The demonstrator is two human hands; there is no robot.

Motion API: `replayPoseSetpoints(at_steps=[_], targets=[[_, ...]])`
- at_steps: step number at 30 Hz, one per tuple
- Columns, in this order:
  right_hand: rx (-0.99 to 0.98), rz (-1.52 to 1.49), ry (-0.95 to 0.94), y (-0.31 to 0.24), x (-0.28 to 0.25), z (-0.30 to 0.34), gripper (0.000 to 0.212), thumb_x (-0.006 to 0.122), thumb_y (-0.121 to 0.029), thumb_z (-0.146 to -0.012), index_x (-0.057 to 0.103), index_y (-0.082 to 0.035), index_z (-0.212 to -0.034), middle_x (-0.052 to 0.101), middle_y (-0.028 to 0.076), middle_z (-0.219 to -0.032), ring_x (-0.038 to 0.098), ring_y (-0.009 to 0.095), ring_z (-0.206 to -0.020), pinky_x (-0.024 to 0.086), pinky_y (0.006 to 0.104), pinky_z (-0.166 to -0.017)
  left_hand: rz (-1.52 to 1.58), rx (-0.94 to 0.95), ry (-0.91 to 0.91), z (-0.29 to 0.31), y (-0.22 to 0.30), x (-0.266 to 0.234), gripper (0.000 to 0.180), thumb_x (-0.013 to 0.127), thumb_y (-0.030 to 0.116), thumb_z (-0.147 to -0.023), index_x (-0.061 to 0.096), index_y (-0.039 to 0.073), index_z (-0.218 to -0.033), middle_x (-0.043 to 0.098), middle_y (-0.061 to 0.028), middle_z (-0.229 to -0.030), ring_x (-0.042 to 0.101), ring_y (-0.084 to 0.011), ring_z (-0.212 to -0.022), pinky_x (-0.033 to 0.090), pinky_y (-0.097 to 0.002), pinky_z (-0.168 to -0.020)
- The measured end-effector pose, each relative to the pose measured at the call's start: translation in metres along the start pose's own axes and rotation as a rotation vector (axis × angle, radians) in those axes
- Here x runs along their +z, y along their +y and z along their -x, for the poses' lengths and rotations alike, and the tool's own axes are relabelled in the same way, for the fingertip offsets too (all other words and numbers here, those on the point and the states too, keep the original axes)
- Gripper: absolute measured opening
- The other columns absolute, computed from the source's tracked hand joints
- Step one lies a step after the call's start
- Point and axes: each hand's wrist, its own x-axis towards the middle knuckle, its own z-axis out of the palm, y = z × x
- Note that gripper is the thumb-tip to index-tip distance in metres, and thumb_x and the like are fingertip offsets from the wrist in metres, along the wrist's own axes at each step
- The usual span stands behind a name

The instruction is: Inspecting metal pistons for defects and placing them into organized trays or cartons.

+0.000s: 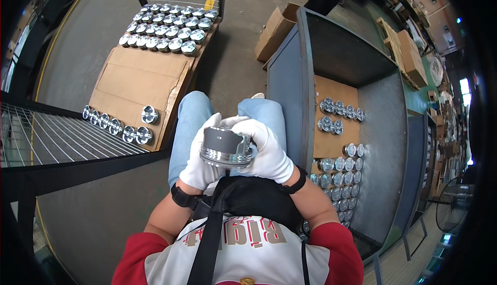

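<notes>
Between my two white-gloved hands, just above my lap, is a metal piston [221,146]. Its dark grey skirt faces up and its shiny ringed end points down toward me. My left hand [198,155] wraps its left side, with the fingers partly hidden behind it. From the right, my right hand [268,150] grips the same piston, its thumb side against the metal. To my left, a cardboard sheet [137,75] bears a row of pistons [115,126] along its near edge and a single piston [149,114] beside them. Several rows of pistons [168,28] stand at its far end.
On my right is a deep grey metal bin [385,129] lined with cardboard, with several pistons [339,176] in it. A wire-mesh rack frame [57,134] borders the left side. Behind the bin's far corner stands a cardboard box [274,33]. A fan [455,204] is at far right.
</notes>
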Motion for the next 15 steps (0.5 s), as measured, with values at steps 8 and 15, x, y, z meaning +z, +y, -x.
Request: replayPoseSetpoints(at_steps=[8, 15], targets=[[-0.065, 0.585, -0.019, -0.006, -0.007, -0.011, 0.064, 0.083, -0.011, -0.053, 0.065, -0.008, -0.115, 0.062, 0.014, -0.113, 0.061, 0.036, -0.105, 0.050, 0.0442, -0.091, -0.163, 0.140, 0.144, 0.004, 0.002, 0.018, 0.057, 0.042, 0.040, -0.104, 0.042, -0.001, -0.143, 0.063, -0.0143, -0.124, 0.067, -0.0216, -0.105, 0.059, -0.0381, -0.090], [-0.109, 0.335, -0.010, -0.007, -0.007, -0.006, 0.083, 0.092, -0.027, -0.056, 0.060, -0.003, -0.128, 0.063, 0.015, -0.117, 0.061, 0.033, -0.106, 0.051, 0.0405, -0.091, -0.360, 0.237, 0.202, 0.009, 0.006, 0.006, 0.056, 0.040, 0.040, -0.105, 0.044, -0.001, -0.142, 0.065, -0.0181, -0.119, 0.068, -0.0236, -0.103, 0.060, -0.0391, -0.086]])
